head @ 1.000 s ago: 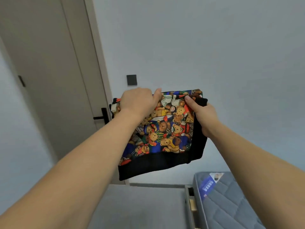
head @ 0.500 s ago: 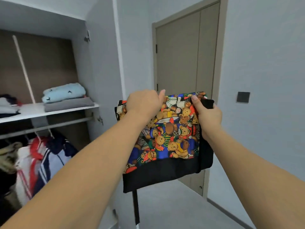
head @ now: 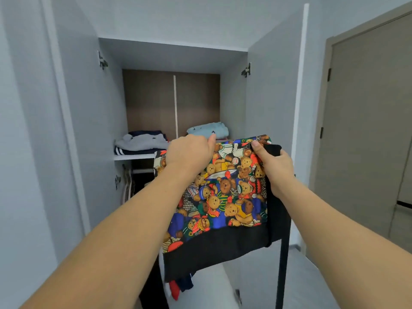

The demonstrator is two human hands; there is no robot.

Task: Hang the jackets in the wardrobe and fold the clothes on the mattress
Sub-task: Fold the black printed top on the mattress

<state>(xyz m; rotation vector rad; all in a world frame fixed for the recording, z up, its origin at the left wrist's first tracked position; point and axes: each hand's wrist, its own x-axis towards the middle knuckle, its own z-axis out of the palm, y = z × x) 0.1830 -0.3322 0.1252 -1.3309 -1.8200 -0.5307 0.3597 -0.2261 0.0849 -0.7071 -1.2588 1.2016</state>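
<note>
Room: pale grey walls; a taupe door (head: 365, 134) at the right, partly cut off by the frame edge.
Wardrobe (head: 174, 56): both doors open, brown back panel, one white shelf (head: 133, 156).
Shelf contents: a folded grey and navy pile (head: 141, 142) at the left; a folded light blue garment (head: 208, 130) at the right, with its lower edge hidden.
Below the shelf: hanging clothes (head: 128, 186), dim and hard to make out.
Item held: a folded teddy-bear print garment (head: 225, 192) with a black lower band, raised in front of the shelf and touching nothing there.
Left hand (head: 189, 153): fingers curled over the garment's top edge, clenched on it.
Right hand (head: 275, 166): pinches the top right corner, thumb on the print.
Lower frame: red and navy cloth (head: 178, 286) shows beneath the band, mostly hidden.
</note>
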